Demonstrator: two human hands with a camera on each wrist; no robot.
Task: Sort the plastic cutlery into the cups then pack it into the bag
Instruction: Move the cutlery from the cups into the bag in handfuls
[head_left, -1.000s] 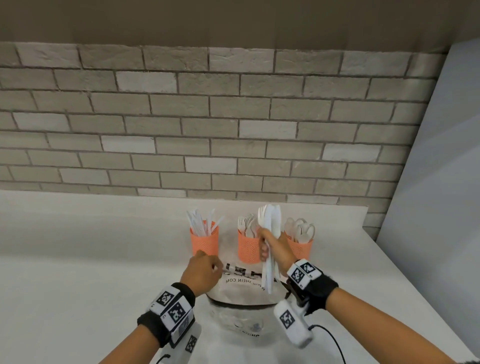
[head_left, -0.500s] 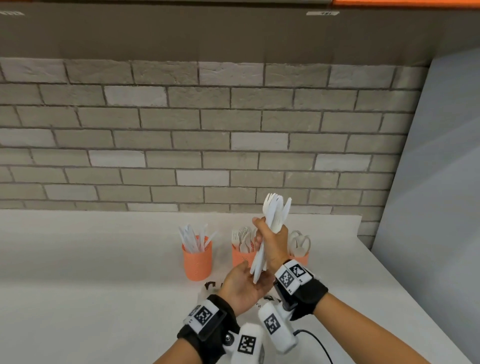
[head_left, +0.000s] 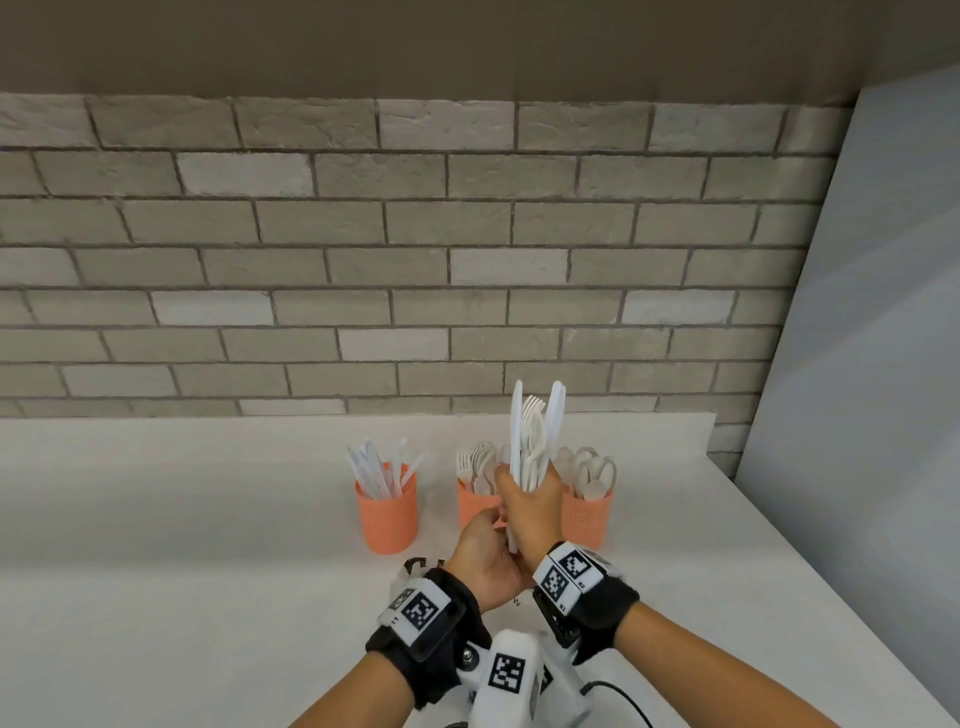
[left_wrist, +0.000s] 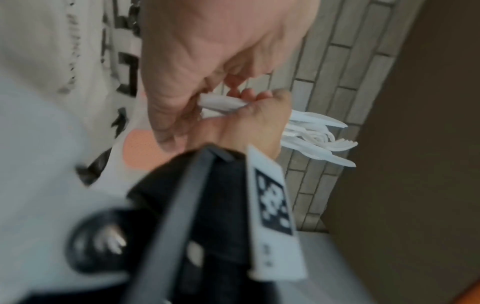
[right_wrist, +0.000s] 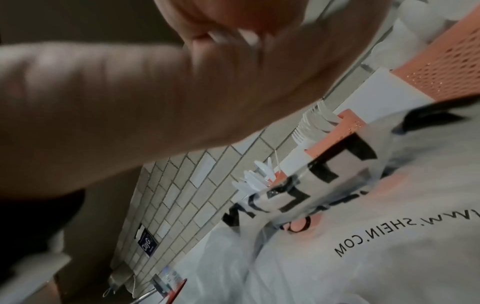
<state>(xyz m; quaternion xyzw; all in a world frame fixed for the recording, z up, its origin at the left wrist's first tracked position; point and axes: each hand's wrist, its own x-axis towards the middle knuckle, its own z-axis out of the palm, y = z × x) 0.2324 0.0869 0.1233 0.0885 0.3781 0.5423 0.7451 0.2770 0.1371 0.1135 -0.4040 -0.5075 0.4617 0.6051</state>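
My right hand (head_left: 527, 499) grips a bundle of white plastic cutlery (head_left: 537, 436), knives and forks, upright above the bag. My left hand (head_left: 491, 540) is cupped just below it, fingers curled round the bundle's handle ends (left_wrist: 221, 103). Behind the hands stand three orange cups: the left cup (head_left: 388, 517) holds knives, the middle cup (head_left: 475, 506) forks, the right cup (head_left: 587, 517) spoons. The translucent printed bag (right_wrist: 363, 246) lies on the counter under my wrists, mostly hidden in the head view.
The white counter (head_left: 182, 519) runs to a brick wall (head_left: 363, 260) behind the cups. A grey panel (head_left: 857, 364) bounds the right side. A cable (head_left: 623, 696) trails from my right wrist.
My left hand left the bag and came up to the bundle's handle ends. My right hand lifted the bundle and turned it upright in front of the middle cup.
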